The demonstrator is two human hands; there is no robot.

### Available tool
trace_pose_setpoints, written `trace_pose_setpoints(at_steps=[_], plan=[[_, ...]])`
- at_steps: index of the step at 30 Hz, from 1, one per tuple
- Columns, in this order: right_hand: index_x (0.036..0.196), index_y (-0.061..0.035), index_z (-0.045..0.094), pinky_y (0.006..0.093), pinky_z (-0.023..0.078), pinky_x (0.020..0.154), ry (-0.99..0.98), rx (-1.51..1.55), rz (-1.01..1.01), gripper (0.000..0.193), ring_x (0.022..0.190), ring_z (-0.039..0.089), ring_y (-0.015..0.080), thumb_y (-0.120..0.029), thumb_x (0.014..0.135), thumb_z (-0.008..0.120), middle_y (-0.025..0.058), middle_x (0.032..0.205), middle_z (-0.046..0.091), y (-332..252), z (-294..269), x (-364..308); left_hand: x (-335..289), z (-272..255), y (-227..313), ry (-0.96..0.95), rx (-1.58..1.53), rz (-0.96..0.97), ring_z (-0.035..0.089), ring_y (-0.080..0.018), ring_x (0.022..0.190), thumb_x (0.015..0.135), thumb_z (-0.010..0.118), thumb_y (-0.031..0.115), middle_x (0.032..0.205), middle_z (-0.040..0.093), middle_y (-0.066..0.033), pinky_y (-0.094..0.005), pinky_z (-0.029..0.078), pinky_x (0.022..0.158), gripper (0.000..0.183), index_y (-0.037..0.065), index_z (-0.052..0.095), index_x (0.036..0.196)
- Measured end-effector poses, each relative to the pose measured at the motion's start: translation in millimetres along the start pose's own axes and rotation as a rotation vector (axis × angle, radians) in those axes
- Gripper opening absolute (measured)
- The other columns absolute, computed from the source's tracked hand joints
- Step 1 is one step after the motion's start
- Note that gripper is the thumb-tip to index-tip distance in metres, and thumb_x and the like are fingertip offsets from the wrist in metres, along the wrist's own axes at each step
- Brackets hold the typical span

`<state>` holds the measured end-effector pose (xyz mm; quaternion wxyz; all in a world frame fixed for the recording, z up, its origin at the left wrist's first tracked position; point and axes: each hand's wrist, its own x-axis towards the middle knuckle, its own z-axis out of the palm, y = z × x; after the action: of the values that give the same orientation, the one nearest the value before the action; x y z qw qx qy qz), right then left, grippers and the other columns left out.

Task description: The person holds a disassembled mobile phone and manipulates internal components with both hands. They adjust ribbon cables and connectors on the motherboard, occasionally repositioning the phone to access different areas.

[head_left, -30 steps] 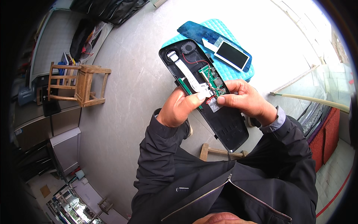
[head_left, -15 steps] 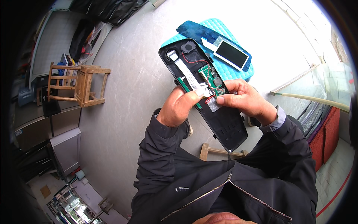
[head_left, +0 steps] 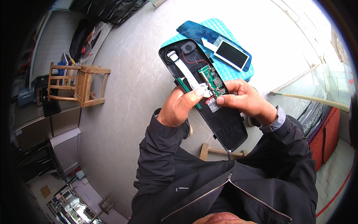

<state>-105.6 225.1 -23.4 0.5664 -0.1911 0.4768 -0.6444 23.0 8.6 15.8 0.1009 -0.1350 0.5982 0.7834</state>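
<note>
Over the open black housing, left hand and right hand are pinched together at the green circuit board; the board's seating seems in hand, and fine fingertip control is judged needed next.

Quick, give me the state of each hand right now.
Left hand: closed on the edge of the opened black housing, thumb on its white ribbon cable.
Right hand: fingers pinched at the green circuit board.
</note>
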Motion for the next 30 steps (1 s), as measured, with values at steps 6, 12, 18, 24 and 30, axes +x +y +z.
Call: trace_pose_setpoints(at_steps=[6, 12, 18, 24, 30], plan=[[0.117, -0.0028, 0.079, 0.0174, 0.045, 0.067, 0.012, 0.009, 0.010, 0.026, 0.078, 0.058, -0.0009, -0.024, 0.101, 0.080, -0.0074, 0.091, 0.071, -1.6, 0.9, -1.2, 2.0, -1.3, -2.6, -0.002, -0.015, 0.034, 0.065, -0.0201, 0.119, 0.104, 0.054, 0.030, 0.132, 0.069, -0.0117, -0.0358, 0.048, 0.107, 0.054, -0.005, 0.058, 0.144], [0.126, -0.0016, 0.076, 0.0233, 0.056, 0.080, -0.020, 0.244, 0.028, 0.029, 0.089, 0.072, 0.0082, -0.018, 0.102, 0.076, 0.0027, 0.108, 0.079, -6.1, -1.6, -3.4, 2.3, 12.3, 0.1, 0.029, -0.065, 0.212, 0.061, -0.0128, 0.102, 0.108, 0.057, 0.041, 0.119, 0.069, -0.0057, -0.0293, 0.050, 0.092, 0.057, -0.001, 0.055, 0.146], [0.128, -0.0026, 0.075, 0.0247, 0.058, 0.078, -0.086, 0.286, 0.033, 0.031, 0.089, 0.073, 0.0096, -0.021, 0.103, 0.075, 0.0030, 0.109, 0.079, 1.6, -5.4, -3.1, 3.9, 6.8, 4.9, 0.065, -0.083, 0.261, 0.068, -0.0117, 0.092, 0.110, 0.056, 0.048, 0.119, 0.072, -0.0086, -0.0269, 0.057, 0.081, 0.060, 0.000, 0.053, 0.145], [0.123, -0.0037, 0.076, 0.0228, 0.055, 0.069, -0.072, 0.190, 0.080, 0.032, 0.081, 0.071, 0.0081, -0.027, 0.102, 0.078, 0.0009, 0.101, 0.077, 3.4, -5.2, -2.4, 3.4, 3.4, 2.5, 0.106, -0.171, 0.294, 0.069, -0.0106, 0.087, 0.109, 0.064, 0.045, 0.109, 0.074, -0.0061, -0.0261, 0.057, 0.080, 0.056, 0.000, 0.056, 0.142], [0.125, -0.0027, 0.072, 0.0225, 0.055, 0.070, -0.169, 0.309, 0.167, 0.035, 0.082, 0.071, 0.0086, -0.029, 0.103, 0.078, 0.0014, 0.101, 0.076, -4.1, 2.8, -6.1, 4.3, 1.3, -0.3, 0.095, -0.219, 0.303, 0.068, -0.0096, 0.088, 0.107, 0.072, 0.037, 0.106, 0.073, -0.0053, -0.0261, 0.056, 0.080, 0.044, 0.002, 0.059, 0.131]])
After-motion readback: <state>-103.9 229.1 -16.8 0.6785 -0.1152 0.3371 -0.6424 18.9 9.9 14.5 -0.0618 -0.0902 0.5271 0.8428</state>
